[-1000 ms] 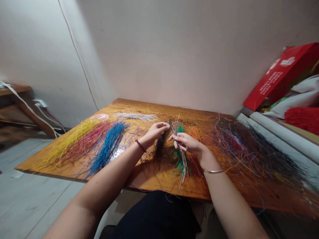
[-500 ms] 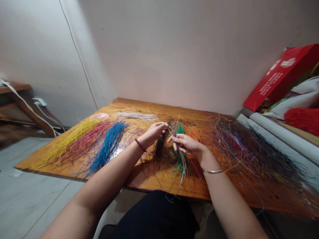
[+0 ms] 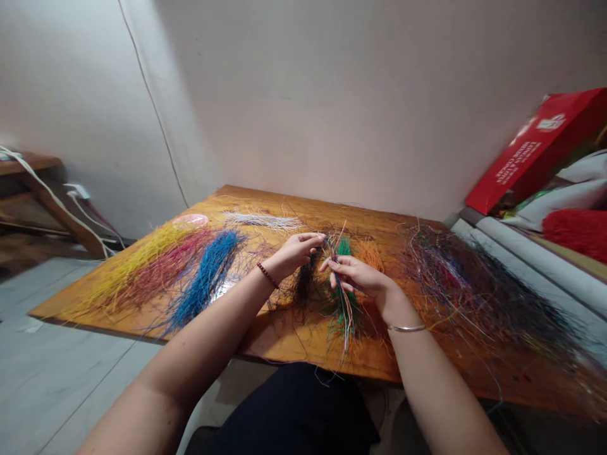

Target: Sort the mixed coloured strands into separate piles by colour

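My right hand [image 3: 359,275] is closed around a small bundle of thin, mixed-colour wires [image 3: 348,311], with pale and dark strands hanging below the fingers and loose ends fanning out above. Close by on its left, my left hand [image 3: 296,251] pinches the end of a thin strand at the top of that bundle; the strand's colour is too fine to make out. Under the hands lie a green wire bunch [image 3: 344,248], an orange bunch [image 3: 370,253] and a black bunch [image 3: 303,281], each partly covered.
Yellow [image 3: 121,268], pink [image 3: 164,260] and blue wires [image 3: 207,275] lie on the wooden table [image 3: 279,338] at left, white ones [image 3: 263,220] at the back. A tangled dark, multicoloured heap [image 3: 474,284] spreads at right, near a red box [image 3: 531,151].
My left fingers have closed into a pinch on a strand at the bundle's top. My right hand keeps its hold, nearly still. The view has shifted very slightly.
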The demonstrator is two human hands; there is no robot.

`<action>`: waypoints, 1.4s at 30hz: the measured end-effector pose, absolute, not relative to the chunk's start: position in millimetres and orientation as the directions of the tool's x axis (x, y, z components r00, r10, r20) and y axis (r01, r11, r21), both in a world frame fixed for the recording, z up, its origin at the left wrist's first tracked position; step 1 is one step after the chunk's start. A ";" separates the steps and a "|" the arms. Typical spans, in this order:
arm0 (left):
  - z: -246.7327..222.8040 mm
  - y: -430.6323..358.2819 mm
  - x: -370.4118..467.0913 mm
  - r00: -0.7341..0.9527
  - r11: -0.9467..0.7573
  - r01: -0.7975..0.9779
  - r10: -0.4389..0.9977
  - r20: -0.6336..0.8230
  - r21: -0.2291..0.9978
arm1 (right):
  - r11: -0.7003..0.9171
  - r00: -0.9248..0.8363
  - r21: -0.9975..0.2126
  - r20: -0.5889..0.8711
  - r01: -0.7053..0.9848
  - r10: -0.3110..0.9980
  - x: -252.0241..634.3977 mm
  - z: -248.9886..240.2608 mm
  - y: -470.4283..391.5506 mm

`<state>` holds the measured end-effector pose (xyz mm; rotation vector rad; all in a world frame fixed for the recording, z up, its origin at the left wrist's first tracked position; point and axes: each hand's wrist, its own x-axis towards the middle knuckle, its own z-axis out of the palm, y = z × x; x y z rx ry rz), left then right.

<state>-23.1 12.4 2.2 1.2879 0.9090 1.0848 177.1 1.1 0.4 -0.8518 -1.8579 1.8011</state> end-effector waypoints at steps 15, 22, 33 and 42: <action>3.8 9.4 -26.2 0.281 -0.107 -0.125 0.950 0.138 0.986 | -0.078 -0.691 -0.994 -0.111 0.079 0.715 177.5 4.7 -1.5; 3.5 10.8 -26.9 0.296 -0.092 -0.192 0.944 0.147 0.977 | -0.134 -0.652 -0.990 -0.068 -0.052 0.755 180.0 4.2 0.8; 3.6 10.8 -27.0 0.270 -0.123 -0.239 0.944 0.188 0.963 | -0.146 -0.661 -0.988 -0.076 -0.051 0.746 180.1 2.5 2.3; 11.2 6.3 -18.5 0.040 -0.384 -0.152 0.918 0.394 0.911 | -0.155 -0.641 -0.987 -0.093 -0.040 0.762 175.9 4.0 1.4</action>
